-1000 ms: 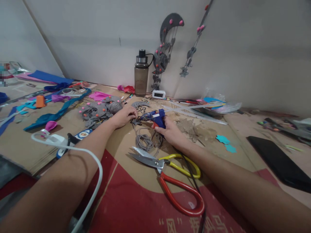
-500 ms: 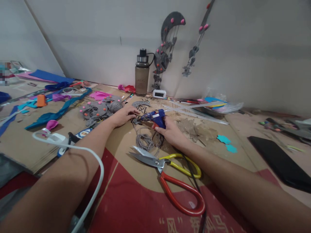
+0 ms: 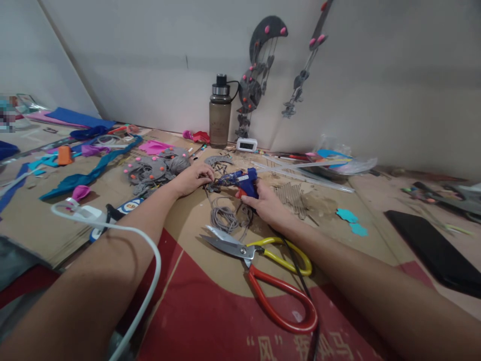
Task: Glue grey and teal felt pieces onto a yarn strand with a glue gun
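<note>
My right hand [image 3: 265, 203] is closed round the handle of a blue glue gun [image 3: 240, 179] whose nozzle points left. My left hand [image 3: 193, 178] rests on the cardboard just left of the nozzle, its fingers curled down on small grey felt pieces [image 3: 212, 187]. A loose coil of grey cord [image 3: 223, 218] lies right below both hands. The glue gun's black cable [image 3: 296, 271] runs back along my right forearm.
Large scissors [image 3: 263, 265] with one yellow and one red handle lie near my right arm. A brown water bottle [image 3: 220, 118], a small white clock [image 3: 246, 145] and grey felt hangings [image 3: 259, 65] stand at the wall. A white cable [image 3: 124, 240] crosses my left arm. A black flat object [image 3: 432, 250] lies at right.
Both hands stay almost where they were; the glue gun and left fingers shifted only slightly. The view itself drifted a little.
</note>
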A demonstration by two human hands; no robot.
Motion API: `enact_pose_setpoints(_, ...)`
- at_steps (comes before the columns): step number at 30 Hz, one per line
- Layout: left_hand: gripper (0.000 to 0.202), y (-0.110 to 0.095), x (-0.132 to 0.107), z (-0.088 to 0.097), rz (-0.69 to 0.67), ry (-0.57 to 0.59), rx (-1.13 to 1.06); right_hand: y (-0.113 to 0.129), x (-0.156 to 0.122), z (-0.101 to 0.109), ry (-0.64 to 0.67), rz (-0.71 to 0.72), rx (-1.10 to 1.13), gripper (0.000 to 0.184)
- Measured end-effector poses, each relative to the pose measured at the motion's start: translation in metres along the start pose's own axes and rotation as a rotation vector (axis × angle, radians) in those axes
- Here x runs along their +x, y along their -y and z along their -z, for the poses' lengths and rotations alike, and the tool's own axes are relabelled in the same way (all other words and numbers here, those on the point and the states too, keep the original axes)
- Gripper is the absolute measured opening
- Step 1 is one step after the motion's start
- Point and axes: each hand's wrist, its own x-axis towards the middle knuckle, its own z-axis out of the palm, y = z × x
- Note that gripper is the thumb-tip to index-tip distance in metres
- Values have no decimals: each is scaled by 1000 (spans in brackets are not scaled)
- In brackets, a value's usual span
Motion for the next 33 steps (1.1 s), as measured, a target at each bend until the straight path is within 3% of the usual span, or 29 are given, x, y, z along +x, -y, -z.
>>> enact_pose_setpoints(10, 16, 8, 1, -3, -77, -20, 6, -9, 1, 0, -46, 55, 64, 31)
enact_pose_setpoints(33, 16, 6, 1, -4, -127, -24, 61, -3, -3, 1, -74, 26, -220, 30)
